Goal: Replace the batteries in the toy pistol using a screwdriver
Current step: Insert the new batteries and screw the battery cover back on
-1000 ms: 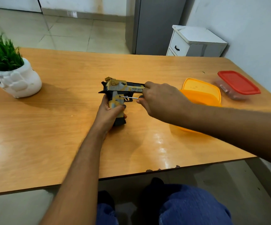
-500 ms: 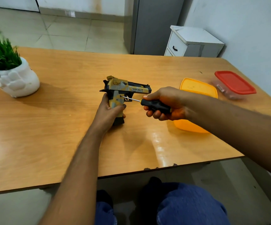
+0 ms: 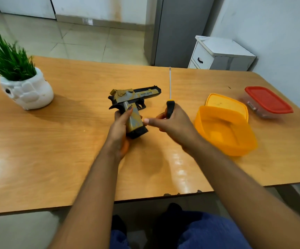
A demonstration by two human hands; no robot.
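Both forearms reach forward; the left hand (image 3: 121, 130) is curled in a grip, while the right hand (image 3: 174, 123), just beside it, is fisted with thumb extended leftward.

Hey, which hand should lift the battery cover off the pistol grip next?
Probably the right hand: though holding the screwdriver, its thumb is at the toy pistol grip. The left hand is busy steadying it.

Toy pistol (image 3: 134, 97) and screwdriver (image 3: 170, 97) in hands
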